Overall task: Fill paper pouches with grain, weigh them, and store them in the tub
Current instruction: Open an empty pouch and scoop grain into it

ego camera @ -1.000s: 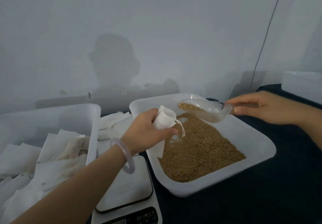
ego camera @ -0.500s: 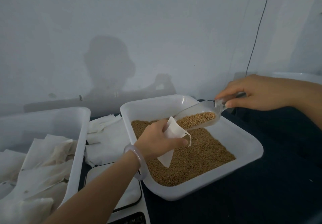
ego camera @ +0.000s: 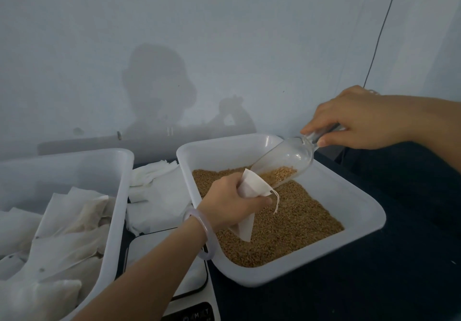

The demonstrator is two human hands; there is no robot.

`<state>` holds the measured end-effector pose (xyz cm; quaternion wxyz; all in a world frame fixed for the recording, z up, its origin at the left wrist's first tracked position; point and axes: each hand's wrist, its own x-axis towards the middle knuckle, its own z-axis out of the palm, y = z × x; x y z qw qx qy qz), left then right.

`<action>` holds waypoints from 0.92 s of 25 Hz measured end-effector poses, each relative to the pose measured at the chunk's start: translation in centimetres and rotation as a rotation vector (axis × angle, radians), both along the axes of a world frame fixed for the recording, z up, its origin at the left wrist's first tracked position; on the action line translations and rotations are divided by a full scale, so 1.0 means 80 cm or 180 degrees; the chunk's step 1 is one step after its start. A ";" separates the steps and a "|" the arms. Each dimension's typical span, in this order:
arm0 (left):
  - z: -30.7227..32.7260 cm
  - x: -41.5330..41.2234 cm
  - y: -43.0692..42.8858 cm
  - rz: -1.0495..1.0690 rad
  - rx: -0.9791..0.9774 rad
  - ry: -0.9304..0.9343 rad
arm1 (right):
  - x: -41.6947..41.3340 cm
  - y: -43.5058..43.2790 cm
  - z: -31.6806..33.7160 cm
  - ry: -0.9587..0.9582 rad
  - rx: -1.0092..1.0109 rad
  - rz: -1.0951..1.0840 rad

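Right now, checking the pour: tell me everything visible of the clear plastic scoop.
The clear plastic scoop is see-through, with a rounded bowl and a handle. The right hand grips the handle. It tilts lip-down over the white rectangular tray, brown grain gathered at its lip, which meets the open top of the white paper pouch.

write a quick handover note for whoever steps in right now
Left hand grips an open paper pouch over the grain tray. Right hand holds the clear scoop tilted at the pouch mouth, grain at its lip.
Done: several pouches lie in the tub, far left. Spare pouches sit between tub and tray, scale nearer.
To do: finish this pour, weigh the pouch, store it.
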<state>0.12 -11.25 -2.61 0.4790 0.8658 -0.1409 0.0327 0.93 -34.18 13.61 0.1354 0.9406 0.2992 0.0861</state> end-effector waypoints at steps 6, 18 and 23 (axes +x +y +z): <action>-0.001 -0.004 0.001 -0.0023 -0.0159 0.0001 | 0.005 -0.008 -0.006 0.0343 0.0322 -0.0100; 0.007 -0.006 0.008 -0.0064 -0.1592 0.0234 | 0.014 -0.057 -0.094 0.1721 0.2375 -0.0383; 0.036 -0.004 0.031 -0.0269 -0.2793 0.0617 | 0.021 -0.044 -0.167 0.1429 0.1723 -0.0673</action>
